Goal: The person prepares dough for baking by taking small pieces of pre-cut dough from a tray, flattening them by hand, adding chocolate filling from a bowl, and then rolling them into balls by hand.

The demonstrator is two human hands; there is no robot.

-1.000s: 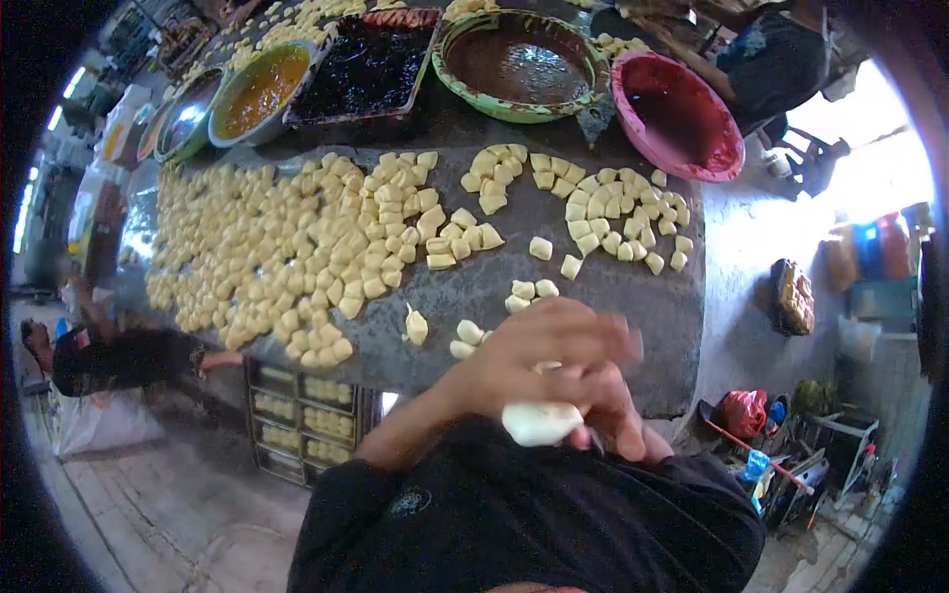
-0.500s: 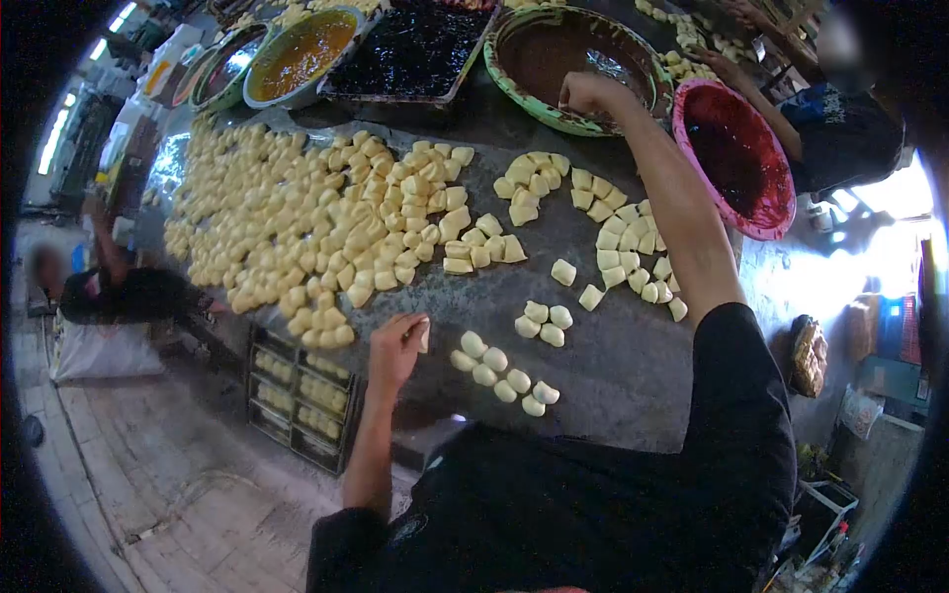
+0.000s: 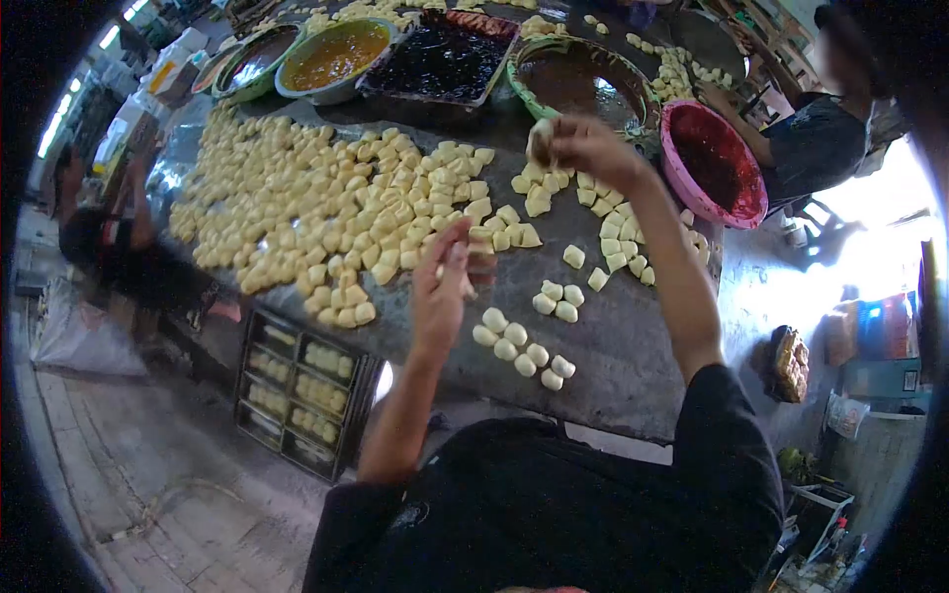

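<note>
Over a dark, worn worktable point(image 3: 633, 366) thick with pale yellow dough pieces point(image 3: 326, 212), the person works with both hands raised. The left hand point(image 3: 442, 287) pinches a small flat dough piece point(image 3: 457, 269) between thumb and fingers, holding it just above the tabletop. The right hand point(image 3: 583, 146) is closed around another lump of dough point(image 3: 541, 138), lifted near the green-rimmed bowl of brown filling point(image 3: 578, 84). The step in hand looks like filling: the right hand appears to be loading or shaping a portion beside the bowl while the left keeps a wrapper ready. The next move would call for bringing the two hands together and closing the dough without tearing it, since it seems soft and pliable.

Below the left hand lies a short cluster of rounded, smooth white balls point(image 3: 524, 348), unlike the squarer, angular cut pieces heaped across the table. Further back stand a pink basin of dark red paste point(image 3: 714, 163), a tray of glossy dark jam point(image 3: 435, 59) and a bowl of orange filling point(image 3: 336, 54). Another person point(image 3: 820, 138) sits at the far right.
</note>
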